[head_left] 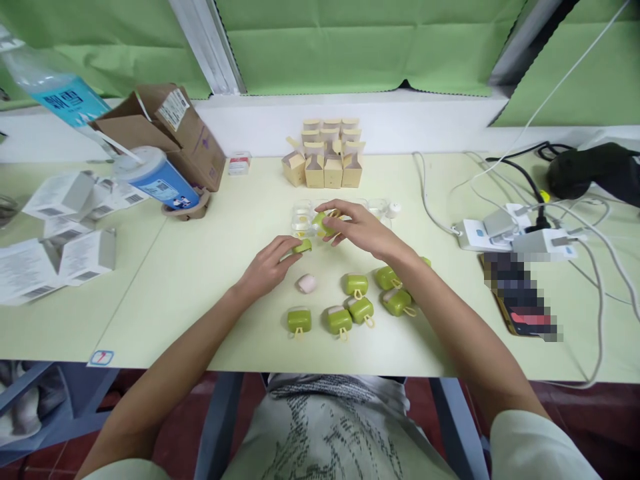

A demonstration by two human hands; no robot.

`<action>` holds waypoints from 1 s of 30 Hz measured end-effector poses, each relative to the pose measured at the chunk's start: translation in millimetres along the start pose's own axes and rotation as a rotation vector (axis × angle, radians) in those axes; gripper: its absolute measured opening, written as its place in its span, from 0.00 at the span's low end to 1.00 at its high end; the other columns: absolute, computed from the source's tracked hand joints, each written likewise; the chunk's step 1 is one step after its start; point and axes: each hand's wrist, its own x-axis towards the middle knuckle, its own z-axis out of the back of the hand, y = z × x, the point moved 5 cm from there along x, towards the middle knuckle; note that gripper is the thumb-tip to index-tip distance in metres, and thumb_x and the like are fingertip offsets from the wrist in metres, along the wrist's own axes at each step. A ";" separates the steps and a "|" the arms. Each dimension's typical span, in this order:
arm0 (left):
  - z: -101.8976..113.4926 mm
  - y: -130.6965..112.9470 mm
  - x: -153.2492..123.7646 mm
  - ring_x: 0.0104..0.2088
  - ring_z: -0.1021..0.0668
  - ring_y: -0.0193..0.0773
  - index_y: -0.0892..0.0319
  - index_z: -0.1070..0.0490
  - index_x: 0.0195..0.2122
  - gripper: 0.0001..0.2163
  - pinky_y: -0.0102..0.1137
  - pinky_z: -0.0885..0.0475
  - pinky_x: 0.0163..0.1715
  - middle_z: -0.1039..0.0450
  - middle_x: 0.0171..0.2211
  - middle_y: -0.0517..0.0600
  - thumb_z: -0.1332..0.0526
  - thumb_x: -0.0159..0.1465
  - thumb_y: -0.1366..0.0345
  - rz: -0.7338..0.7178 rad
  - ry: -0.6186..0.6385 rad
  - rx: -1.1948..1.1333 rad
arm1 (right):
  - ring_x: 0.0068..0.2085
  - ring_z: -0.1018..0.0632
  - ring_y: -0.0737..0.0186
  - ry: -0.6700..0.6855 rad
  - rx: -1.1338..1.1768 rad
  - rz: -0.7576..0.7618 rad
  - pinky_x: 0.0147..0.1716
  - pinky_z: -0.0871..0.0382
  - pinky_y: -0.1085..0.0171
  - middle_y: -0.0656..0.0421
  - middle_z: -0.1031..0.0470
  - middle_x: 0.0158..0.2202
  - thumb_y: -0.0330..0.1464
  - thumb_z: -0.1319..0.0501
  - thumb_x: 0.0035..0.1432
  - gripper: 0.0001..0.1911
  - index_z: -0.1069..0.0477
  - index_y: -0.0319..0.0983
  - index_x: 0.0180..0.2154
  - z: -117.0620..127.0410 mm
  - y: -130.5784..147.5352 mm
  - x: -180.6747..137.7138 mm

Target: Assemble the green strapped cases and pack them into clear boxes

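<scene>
My left hand (pixel 267 267) rests on the pale table (pixel 200 267), its fingertips pinching a small green case (pixel 303 246). Just beyond it, my right hand (pixel 357 228) curls its fingers around another green case (pixel 321 222) with a yellow loop. That case hovers over clear plastic trays (pixel 303 220). Several more green cases (pixel 360 308) with yellow loops lie in front of my hands, along with a small pink case (pixel 307 283).
Tan cardboard boxes (pixel 325 163) stand stacked at the back. At left are a brown carton (pixel 165 127), a blue cup (pixel 157 177), a water bottle (pixel 55 87) and white cartons (pixel 60 233). Right: a power strip (pixel 500 230), cables and a phone (pixel 520 300).
</scene>
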 end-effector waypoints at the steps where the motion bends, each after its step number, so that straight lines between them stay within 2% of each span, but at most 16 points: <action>1: -0.2 0.4 -0.5 0.61 0.18 0.48 0.55 0.22 0.53 0.11 0.46 0.14 0.57 0.18 0.58 0.59 0.39 0.76 0.75 -0.006 0.014 0.001 | 0.39 0.15 0.63 0.004 -0.014 0.002 0.37 0.16 0.64 0.55 0.17 0.50 0.34 0.35 0.73 0.12 0.21 0.43 0.55 -0.9 -0.1 -0.2; 6: -0.3 2.0 -2.2 0.63 0.19 0.49 0.53 0.20 0.53 0.11 0.46 0.13 0.56 0.18 0.58 0.58 0.37 0.76 0.73 0.004 0.054 0.025 | 0.38 0.15 0.64 0.020 -0.085 0.002 0.39 0.17 0.63 0.54 0.18 0.60 0.35 0.36 0.74 0.12 0.21 0.43 0.55 -3.4 -0.2 -2.7; 10: 0.2 2.7 -0.3 0.60 0.16 0.49 0.51 0.19 0.53 0.10 0.46 0.13 0.53 0.16 0.56 0.57 0.36 0.75 0.71 0.036 0.041 -0.007 | 0.35 0.17 0.65 0.056 -0.219 0.039 0.41 0.19 0.61 0.54 0.19 0.61 0.37 0.34 0.73 0.16 0.21 0.44 0.59 -0.8 1.3 -4.4; 13: 1.1 4.1 2.5 0.56 0.15 0.47 0.52 0.19 0.53 0.08 0.44 0.14 0.52 0.15 0.53 0.57 0.36 0.77 0.68 0.084 0.009 -0.011 | 0.39 0.18 0.61 0.072 -0.476 0.120 0.45 0.23 0.59 0.51 0.18 0.59 0.33 0.29 0.69 0.22 0.21 0.42 0.62 -2.8 4.7 -7.1; 16: 1.9 6.8 3.6 0.54 0.14 0.46 0.53 0.19 0.53 0.08 0.41 0.15 0.49 0.14 0.50 0.56 0.37 0.78 0.67 0.120 -0.010 0.006 | 0.42 0.19 0.57 0.138 -0.662 0.152 0.47 0.27 0.58 0.49 0.16 0.54 0.29 0.25 0.65 0.26 0.21 0.38 0.63 -16.9 2.3 -11.2; 19: 3.7 9.4 2.3 0.51 0.14 0.44 0.54 0.19 0.53 0.08 0.39 0.16 0.46 0.13 0.49 0.54 0.37 0.78 0.67 0.118 -0.029 0.029 | 0.45 0.18 0.54 0.213 -0.766 0.166 0.46 0.29 0.60 0.49 0.17 0.50 0.27 0.23 0.63 0.24 0.20 0.35 0.59 -37.3 -4.2 -14.8; 21: 5.4 11.3 0.6 0.50 0.14 0.44 0.55 0.19 0.55 0.09 0.38 0.16 0.46 0.13 0.49 0.55 0.37 0.78 0.68 0.122 -0.045 0.006 | 0.47 0.19 0.52 0.211 -0.836 0.182 0.46 0.30 0.60 0.48 0.19 0.50 0.27 0.24 0.65 0.20 0.19 0.36 0.57 -47.9 -7.7 -15.9; 25: 5.9 15.2 -2.9 0.51 0.14 0.43 0.54 0.20 0.59 0.13 0.39 0.16 0.48 0.13 0.51 0.55 0.41 0.79 0.70 0.171 -0.031 -0.073 | 0.45 0.19 0.54 0.188 -0.869 0.186 0.48 0.27 0.59 0.47 0.24 0.55 0.28 0.26 0.67 0.19 0.20 0.38 0.58 -58.9 -12.7 -15.4; 30: 5.0 15.9 -4.5 0.53 0.14 0.44 0.55 0.20 0.60 0.16 0.39 0.16 0.48 0.14 0.53 0.56 0.45 0.79 0.71 0.191 -0.005 -0.095 | 0.40 0.20 0.60 0.179 -0.800 0.190 0.47 0.27 0.60 0.51 0.25 0.53 0.26 0.29 0.70 0.20 0.22 0.40 0.61 -61.5 -17.4 -13.3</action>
